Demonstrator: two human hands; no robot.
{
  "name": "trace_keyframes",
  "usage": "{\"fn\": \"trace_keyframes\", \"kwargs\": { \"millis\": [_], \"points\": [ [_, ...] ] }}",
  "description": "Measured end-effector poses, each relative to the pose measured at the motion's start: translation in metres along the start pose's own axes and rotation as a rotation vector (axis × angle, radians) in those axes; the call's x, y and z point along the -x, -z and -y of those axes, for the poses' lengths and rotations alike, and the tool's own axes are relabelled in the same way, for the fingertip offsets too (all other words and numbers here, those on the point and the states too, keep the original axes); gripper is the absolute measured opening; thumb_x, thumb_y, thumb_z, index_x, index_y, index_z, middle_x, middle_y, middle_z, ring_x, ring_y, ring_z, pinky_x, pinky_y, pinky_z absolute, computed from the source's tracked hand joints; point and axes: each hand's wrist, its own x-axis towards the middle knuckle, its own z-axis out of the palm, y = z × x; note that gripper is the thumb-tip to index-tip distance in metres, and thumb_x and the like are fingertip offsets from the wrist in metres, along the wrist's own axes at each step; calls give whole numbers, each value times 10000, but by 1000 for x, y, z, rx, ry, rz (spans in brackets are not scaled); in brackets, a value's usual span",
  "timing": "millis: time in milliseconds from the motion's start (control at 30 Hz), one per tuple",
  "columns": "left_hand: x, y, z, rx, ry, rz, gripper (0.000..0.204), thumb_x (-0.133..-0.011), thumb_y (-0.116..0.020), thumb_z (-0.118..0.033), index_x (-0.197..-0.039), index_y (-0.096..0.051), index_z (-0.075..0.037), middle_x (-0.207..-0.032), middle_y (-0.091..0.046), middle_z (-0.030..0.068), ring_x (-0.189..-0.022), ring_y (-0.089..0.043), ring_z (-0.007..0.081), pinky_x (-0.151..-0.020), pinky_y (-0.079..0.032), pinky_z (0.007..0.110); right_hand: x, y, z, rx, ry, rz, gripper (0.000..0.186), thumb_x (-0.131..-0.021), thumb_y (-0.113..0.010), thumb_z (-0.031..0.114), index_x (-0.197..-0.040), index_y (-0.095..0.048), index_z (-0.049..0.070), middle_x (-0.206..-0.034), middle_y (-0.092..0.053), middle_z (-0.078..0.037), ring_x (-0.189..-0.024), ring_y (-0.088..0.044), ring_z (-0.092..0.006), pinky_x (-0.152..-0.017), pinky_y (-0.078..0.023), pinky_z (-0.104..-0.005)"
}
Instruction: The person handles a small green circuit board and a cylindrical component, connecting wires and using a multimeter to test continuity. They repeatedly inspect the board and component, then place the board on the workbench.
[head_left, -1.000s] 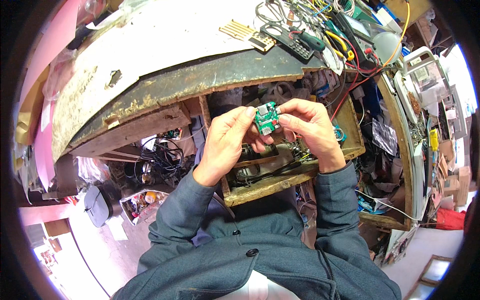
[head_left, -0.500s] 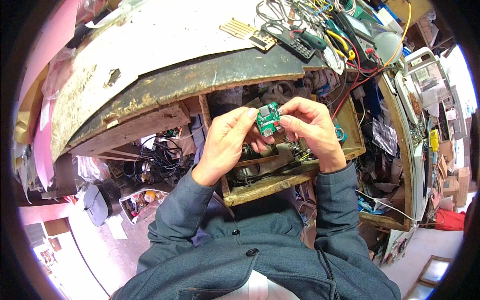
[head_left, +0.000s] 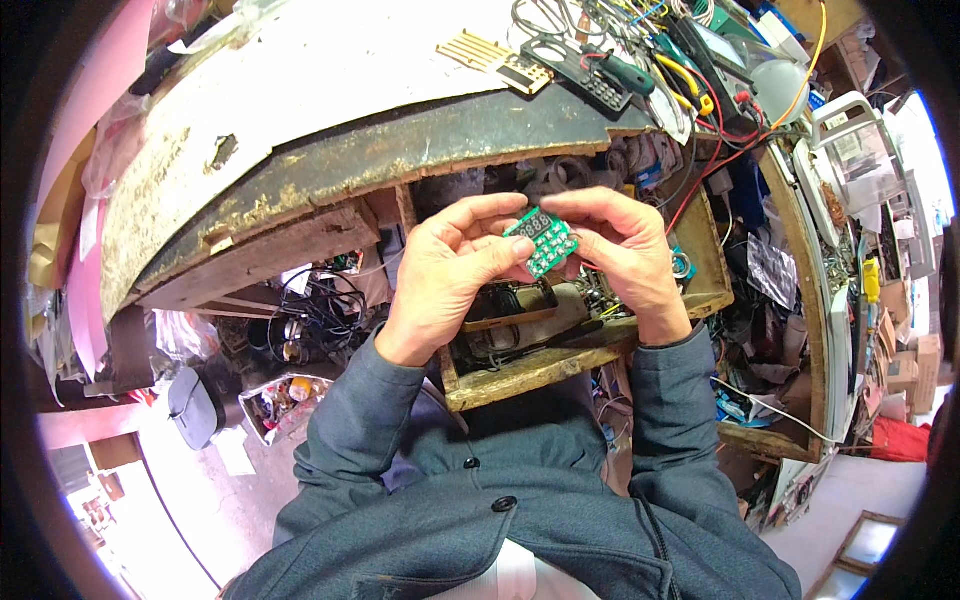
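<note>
Above an open wooden drawer (head_left: 535,375) I hold a small green circuit board (head_left: 552,250) between both hands. Its visible face carries a dark segment display and rows of small pale parts. My left hand (head_left: 440,275) pinches the board's left side, thumb on the face and fingers curled behind. On the opposite side, my right hand (head_left: 640,265) is closed at the edge with its thumb beside the lower right corner; those fingertips are partly hidden. Below the board, the drawer contains jumbled parts and wires.
Beyond the drawer runs a worn workbench (head_left: 380,150) with a pale sheet (head_left: 330,70) on top. A yellow slotted plate (head_left: 495,60), a dark-handled screwdriver (head_left: 627,75), yellow-handled pliers (head_left: 685,85) and tangled leads lie at its far right. Black cables (head_left: 320,315) fill a shelf at left.
The circuit board has been turned over, so the face with the display and small parts shows instead of the one with a metal connector. Both hands have shifted their fingers around it.
</note>
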Motion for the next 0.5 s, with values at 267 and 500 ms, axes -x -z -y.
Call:
{"fn": "trace_keyframes", "kwargs": {
  "millis": [267,500],
  "points": [
    [-1,-1,7,-81,-108,-65,404,-919,-730,-18,-1299,-610,50,-1112,-714,125,-907,-698,159,-772,-616,304,-1,10,-5,-74,-150,31,187,-989,-647,155,-1024,-699,-21,-824,-727,-89,-666,-685,-138,-624,-546,-249],
    [-1,-3,8,-114,-115,-90,379,-914,-738,-23,-1271,-631,45,-1079,-725,105,-871,-703,140,-746,-618,297,-1,12,-8,-68,-139,56,154,-966,-643,126,-987,-702,-14,-800,-721,-80,-646,-665,-122,-600,-519,-241]
  ]
}}
